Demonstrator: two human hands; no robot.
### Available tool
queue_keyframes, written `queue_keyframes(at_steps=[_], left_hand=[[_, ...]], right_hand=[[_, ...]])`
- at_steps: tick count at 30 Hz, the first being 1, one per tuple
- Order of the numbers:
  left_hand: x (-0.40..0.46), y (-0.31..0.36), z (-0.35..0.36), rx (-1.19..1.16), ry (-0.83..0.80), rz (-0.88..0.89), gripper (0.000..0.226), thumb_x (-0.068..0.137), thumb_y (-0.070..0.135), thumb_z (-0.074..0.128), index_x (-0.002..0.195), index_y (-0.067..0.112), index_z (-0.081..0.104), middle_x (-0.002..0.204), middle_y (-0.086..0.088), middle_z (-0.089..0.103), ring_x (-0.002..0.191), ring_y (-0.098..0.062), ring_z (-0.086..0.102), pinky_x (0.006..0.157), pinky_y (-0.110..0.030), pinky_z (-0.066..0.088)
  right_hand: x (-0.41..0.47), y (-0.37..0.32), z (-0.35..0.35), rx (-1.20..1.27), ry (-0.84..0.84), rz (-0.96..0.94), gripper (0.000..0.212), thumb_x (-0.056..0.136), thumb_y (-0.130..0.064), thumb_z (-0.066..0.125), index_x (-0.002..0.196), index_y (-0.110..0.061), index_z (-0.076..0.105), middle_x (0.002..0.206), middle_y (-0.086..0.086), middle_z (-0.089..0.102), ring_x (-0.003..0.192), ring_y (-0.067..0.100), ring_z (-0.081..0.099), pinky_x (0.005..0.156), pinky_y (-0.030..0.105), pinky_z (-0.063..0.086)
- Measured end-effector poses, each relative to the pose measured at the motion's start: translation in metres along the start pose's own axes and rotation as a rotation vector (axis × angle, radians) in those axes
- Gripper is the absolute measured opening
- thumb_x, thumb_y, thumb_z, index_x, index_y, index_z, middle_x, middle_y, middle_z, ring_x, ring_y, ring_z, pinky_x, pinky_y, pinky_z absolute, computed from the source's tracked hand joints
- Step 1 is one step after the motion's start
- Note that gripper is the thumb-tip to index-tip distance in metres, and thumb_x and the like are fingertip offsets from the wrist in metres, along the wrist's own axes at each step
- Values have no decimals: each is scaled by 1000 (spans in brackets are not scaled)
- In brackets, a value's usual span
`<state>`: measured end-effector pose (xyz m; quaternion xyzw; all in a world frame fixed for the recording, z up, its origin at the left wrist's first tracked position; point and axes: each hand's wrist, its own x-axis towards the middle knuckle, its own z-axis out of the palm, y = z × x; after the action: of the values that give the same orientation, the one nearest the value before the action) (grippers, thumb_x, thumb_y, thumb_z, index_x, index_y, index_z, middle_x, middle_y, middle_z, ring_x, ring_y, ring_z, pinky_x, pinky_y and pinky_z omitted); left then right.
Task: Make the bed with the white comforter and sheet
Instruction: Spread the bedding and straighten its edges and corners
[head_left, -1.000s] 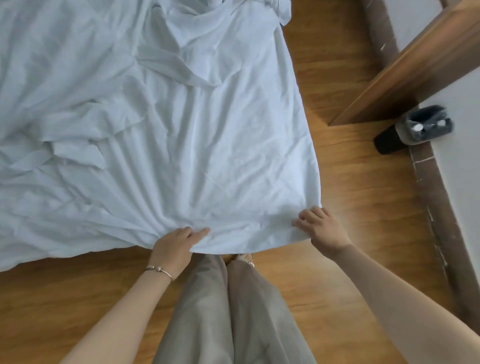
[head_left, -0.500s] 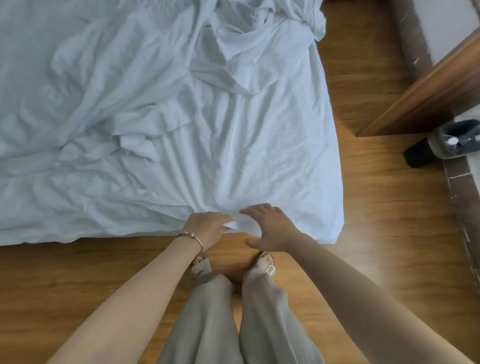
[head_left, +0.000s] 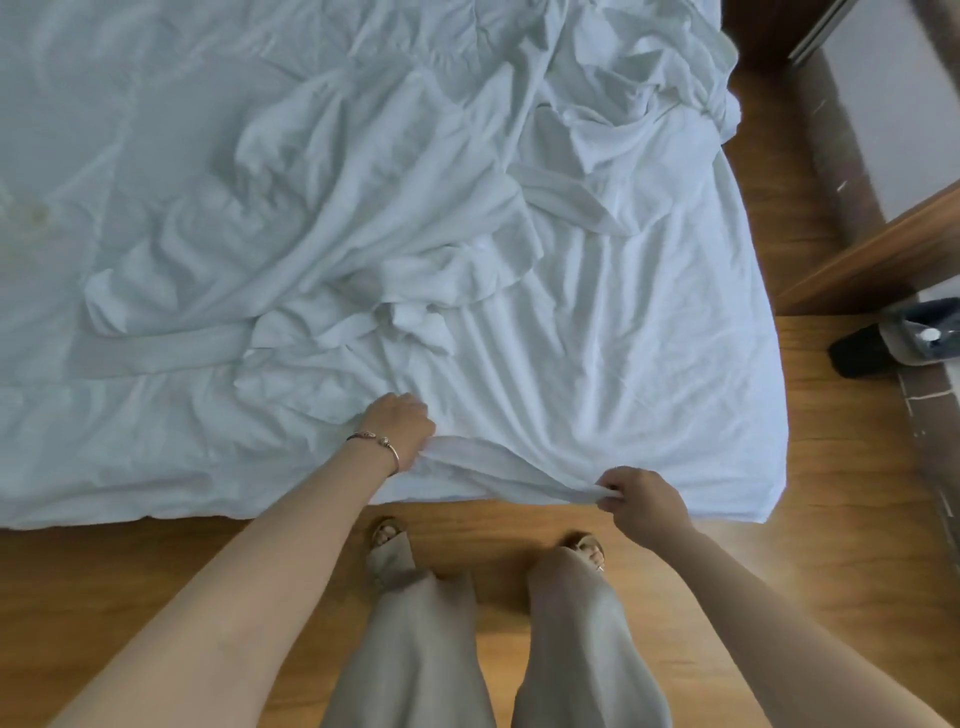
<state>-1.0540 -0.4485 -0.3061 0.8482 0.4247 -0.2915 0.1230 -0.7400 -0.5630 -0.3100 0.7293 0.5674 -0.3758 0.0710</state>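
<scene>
Between the hands a taut ridge of sheet (head_left: 519, 462) had risen — left hand (head_left: 397, 428) and right hand (head_left: 641, 499), moments earlier almost touching, each gripped its hem and had spread apart — pulling it smooth.

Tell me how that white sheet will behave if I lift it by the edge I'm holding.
The sheet is probably floppy: it bunches between the left hand and right hand. Likely light, since pinched fingers raise its edge. The crumpled folds suggest it will drag unevenly.

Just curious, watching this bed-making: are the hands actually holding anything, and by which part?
Both hold the crumpled white cotton sheet by its near edge: the left hand grips a bunch, the right hand pinches a fold.
</scene>
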Motion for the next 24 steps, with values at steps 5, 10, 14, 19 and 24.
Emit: queue_keyframes(at_steps=[5, 10, 14, 19, 24], left_hand=[[-17, -49, -4, -144, 179, 194, 24, 101, 19, 36, 121, 25, 47, 101, 1, 64, 95, -26, 58, 88, -32, 37], [-16, -56, -20, -374, 225, 200, 28, 98, 24, 45, 125, 18, 41, 107, -1, 62, 91, -28, 63, 65, -32, 40], [-12, -90, 6, -349, 95, 276, 61, 84, 51, 63, 131, 23, 37, 129, 4, 47, 113, -19, 50, 86, -33, 40], [-19, -148, 60, -274, 102, 157, 102, 67, 73, 57, 148, 23, 20, 149, 1, 19, 140, -22, 14, 117, -38, 11], [-26, -198, 60, -407, 336, 165, 57, 92, 54, 32, 137, 22, 47, 145, 3, 41, 131, -13, 38, 106, -38, 40]], right_hand=[[12, -114, 33, -11, 25, -110, 56, 78, -46, 73, 129, -34, 52, 126, -13, 54, 119, 14, 50, 94, 30, 42], [44, -220, 42, 109, 206, -233, 35, 90, -25, 63, 123, -19, 56, 112, -4, 64, 99, 22, 61, 75, 33, 48], [61, -223, 38, 64, 45, -186, 21, 88, -21, 61, 109, -23, 66, 94, -5, 66, 95, 23, 63, 70, 29, 44], [70, -221, 46, -34, -243, -174, 65, 70, -72, 67, 124, -39, 57, 120, -18, 53, 116, 5, 47, 94, 27, 41], [81, -275, 52, 189, 6, -253, 51, 88, -54, 62, 133, -33, 52, 129, -15, 48, 116, 5, 48, 88, 26, 47]])
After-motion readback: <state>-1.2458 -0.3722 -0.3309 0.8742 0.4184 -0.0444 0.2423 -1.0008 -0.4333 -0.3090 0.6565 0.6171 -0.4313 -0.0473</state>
